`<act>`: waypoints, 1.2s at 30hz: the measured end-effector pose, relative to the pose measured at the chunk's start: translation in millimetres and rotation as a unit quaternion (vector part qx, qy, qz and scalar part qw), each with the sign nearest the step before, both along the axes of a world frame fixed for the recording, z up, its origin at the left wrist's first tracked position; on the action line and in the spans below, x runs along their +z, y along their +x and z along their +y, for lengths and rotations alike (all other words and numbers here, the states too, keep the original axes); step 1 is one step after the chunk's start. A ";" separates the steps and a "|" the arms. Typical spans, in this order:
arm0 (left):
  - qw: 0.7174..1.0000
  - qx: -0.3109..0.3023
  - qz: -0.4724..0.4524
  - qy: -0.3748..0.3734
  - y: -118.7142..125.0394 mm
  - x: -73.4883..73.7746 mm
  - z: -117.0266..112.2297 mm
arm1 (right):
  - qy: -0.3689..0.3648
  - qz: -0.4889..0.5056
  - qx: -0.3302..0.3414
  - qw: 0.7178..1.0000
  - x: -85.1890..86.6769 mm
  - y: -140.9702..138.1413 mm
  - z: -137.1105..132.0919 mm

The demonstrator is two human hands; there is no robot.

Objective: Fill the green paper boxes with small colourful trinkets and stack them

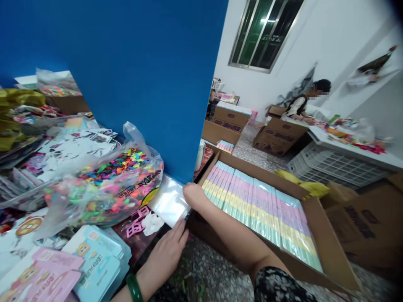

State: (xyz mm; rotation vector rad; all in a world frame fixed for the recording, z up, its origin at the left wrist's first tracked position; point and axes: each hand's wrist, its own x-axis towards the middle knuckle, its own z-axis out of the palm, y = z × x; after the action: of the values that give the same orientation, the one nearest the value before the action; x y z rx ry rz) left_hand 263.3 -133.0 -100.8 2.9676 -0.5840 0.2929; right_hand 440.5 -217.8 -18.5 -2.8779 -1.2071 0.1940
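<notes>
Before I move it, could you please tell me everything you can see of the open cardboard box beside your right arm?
The open cardboard box sits on the speckled floor, its brown flaps folded outward. It is packed with rows of flat packs striped pink, yellow and pale blue. The right forearm lies across its near edge, and some yellow plastic rests against its far flap.

Nothing reads clearly: the dark print on the cardboard carton (231,119), the lettering on the plastic bag (132,201) and the pastel packets (94,256) are too blurred or small.
</notes>
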 end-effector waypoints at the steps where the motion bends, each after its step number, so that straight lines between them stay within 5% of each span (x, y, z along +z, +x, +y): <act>1: 1.000 0.000 0.003 0.007 -0.5 0.9 -0.8 | -0.001 -0.001 0.003 1.000 1.4 -0.2 0.6; 7: 0.999 0.015 -0.017 0.050 -3.1 1.1 -4.9 | 0.038 0.003 -0.027 0.999 16.9 5.0 6.1; 17: 0.988 0.089 -0.089 0.093 2.6 -2.2 -5.9 | 0.092 0.027 -0.059 0.994 76.1 4.0 18.1; 24: 0.982 0.104 -0.127 0.093 -1.3 -4.0 -7.8 | 0.001 0.048 -0.098 0.994 49.7 10.3 8.4; 32: 0.984 0.110 -0.125 0.070 1.7 -4.6 -11.7 | 0.004 0.081 -0.103 0.991 38.2 11.3 4.7; 36: 0.986 0.107 -0.105 0.076 -0.2 0.5 -12.6 | 0.061 0.132 -0.072 0.987 26.5 14.5 0.5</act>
State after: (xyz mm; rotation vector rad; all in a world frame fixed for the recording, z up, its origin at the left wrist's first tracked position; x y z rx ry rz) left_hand 263.1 -145.5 -100.3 3.1764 -0.3169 0.6118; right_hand 455.1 -217.4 8.0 -2.7120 -0.9291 0.4638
